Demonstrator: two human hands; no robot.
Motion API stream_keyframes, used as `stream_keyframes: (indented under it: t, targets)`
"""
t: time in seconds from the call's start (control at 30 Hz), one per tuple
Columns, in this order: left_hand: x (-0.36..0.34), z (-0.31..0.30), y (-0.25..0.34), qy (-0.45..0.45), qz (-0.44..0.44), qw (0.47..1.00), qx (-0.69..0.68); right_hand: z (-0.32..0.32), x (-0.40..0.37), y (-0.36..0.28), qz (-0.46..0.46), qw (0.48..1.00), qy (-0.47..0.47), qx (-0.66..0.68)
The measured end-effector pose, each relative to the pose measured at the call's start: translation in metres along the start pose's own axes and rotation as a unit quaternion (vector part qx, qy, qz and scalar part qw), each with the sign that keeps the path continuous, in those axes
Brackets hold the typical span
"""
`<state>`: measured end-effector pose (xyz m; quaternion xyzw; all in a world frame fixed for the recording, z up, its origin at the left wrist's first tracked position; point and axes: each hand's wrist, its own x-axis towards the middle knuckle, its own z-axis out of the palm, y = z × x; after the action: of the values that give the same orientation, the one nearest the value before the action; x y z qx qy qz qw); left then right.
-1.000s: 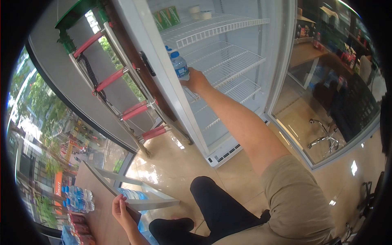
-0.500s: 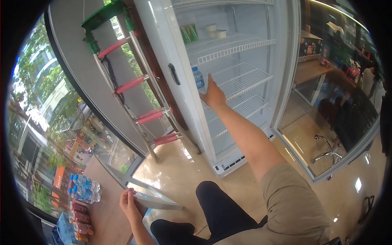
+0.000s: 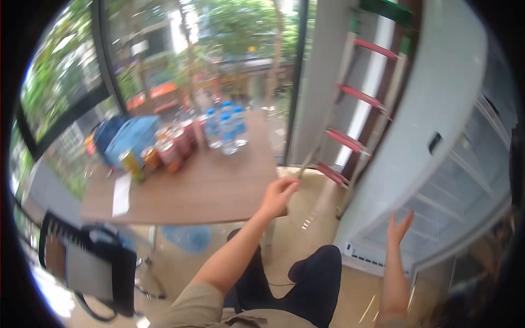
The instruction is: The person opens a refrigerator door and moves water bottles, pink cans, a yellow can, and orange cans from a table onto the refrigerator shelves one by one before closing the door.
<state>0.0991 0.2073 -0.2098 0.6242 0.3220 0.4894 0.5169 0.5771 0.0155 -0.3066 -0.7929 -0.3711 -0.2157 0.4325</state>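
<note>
My left hand (image 3: 280,195) hovers by the right front corner of the wooden table (image 3: 213,199), fingers pressed together; whether anything is in them is too blurred to see. My right hand (image 3: 400,227) is in front of the open white upright fridge (image 3: 402,158), thumb and fingers apart, holding nothing. Several clear water bottles (image 3: 227,131) with blue caps stand grouped near the table's far right. To their left are several drink cans, red ones (image 3: 170,153) and a yellow one (image 3: 130,164). The fridge's wire shelves (image 3: 437,208) are partly seen at the right.
A light blue bag (image 3: 131,139) and a white paper slip (image 3: 122,195) lie on the table's left part. A ladder with red rungs (image 3: 353,141) leans between window and fridge. A black chair (image 3: 104,268) stands front left. A blue plastic thing (image 3: 188,239) is under the table.
The view has swung left from the fridge to the table. My right hand has come away from the bottle on the fridge shelf and is empty. My left hand stays pinched.
</note>
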Motion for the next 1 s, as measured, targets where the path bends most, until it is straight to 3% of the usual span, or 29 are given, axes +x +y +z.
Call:
stream_keyframes:
  t: [0.07,0.13,0.17,0.2,0.27,0.33,0.4,0.5,0.57,0.63,0.77,0.9,1.0]
  targets:
    - [0.002,0.003,-0.005,0.012,-0.001,1.0,-0.01,0.035,-0.066,-0.006,0.072,0.989,-0.118,0.055]
    - [0.0,0.005,-0.005,0.022,0.0,0.999,-0.031,0.049,-0.13,-0.072,0.054,0.962,-0.22,0.151]
    - [-0.002,0.006,-0.002,0.022,0.001,0.999,-0.049,0.038,-0.147,-0.135,0.035,0.945,-0.268,0.184]
    - [0.0,0.005,-0.008,0.027,-0.001,0.996,-0.087,0.027,-0.157,-0.196,-0.037,0.94,-0.268,0.206]
    - [-0.004,-0.006,-0.002,0.062,-0.012,0.99,-0.128,0.011,-0.157,-0.297,-0.087,0.916,-0.269,0.286]
    - [-0.007,-0.021,0.0,0.131,-0.039,0.972,-0.191,0.014,-0.146,-0.368,-0.162,0.876,-0.272,0.365]
    - [-0.003,-0.054,0.013,0.19,-0.067,0.958,-0.202,0.031,-0.138,-0.418,-0.215,0.822,-0.344,0.399]
    - [0.028,-0.137,-0.005,0.286,-0.041,0.932,-0.219,0.069,-0.137,-0.449,-0.233,0.802,-0.455,0.309]
    - [0.045,-0.174,-0.013,0.302,-0.025,0.933,-0.193,0.087,-0.136,-0.463,-0.283,0.827,-0.427,0.234]
    - [0.062,-0.197,-0.026,0.341,0.017,0.939,0.034,0.102,-0.138,-0.474,-0.329,0.842,-0.399,0.156]
    - [0.083,-0.18,-0.012,0.346,0.052,0.899,0.261,0.118,-0.142,-0.485,-0.315,0.863,-0.375,0.123]
    - [0.102,-0.163,-0.002,0.413,-0.025,0.844,0.342,0.117,-0.141,-0.487,-0.313,0.865,-0.372,0.123]
    - [0.113,-0.165,-0.009,0.407,-0.033,0.826,0.389,0.113,-0.138,-0.489,-0.309,0.865,-0.377,0.119]
